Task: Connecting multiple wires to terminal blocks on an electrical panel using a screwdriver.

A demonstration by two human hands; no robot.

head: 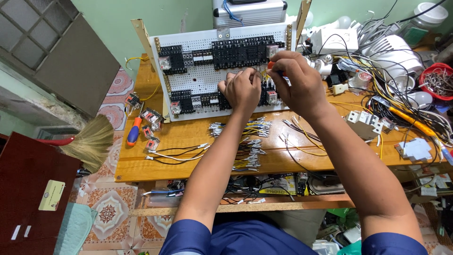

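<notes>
Screwdriver (271, 66), orange-handled, is gripped in the closed right hand (295, 80) and pressed to the black terminal blocks (240, 49) of the white perforated panel (203, 78), propped upright on the wooden surface (188, 137) so terminals face forward. A wire end seems pinched steady by the left hand (241, 89). Cut wire bundles (247, 141) are laid within reach.

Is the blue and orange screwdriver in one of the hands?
No, the screwdriver lies on the table, left of both hands.
</notes>
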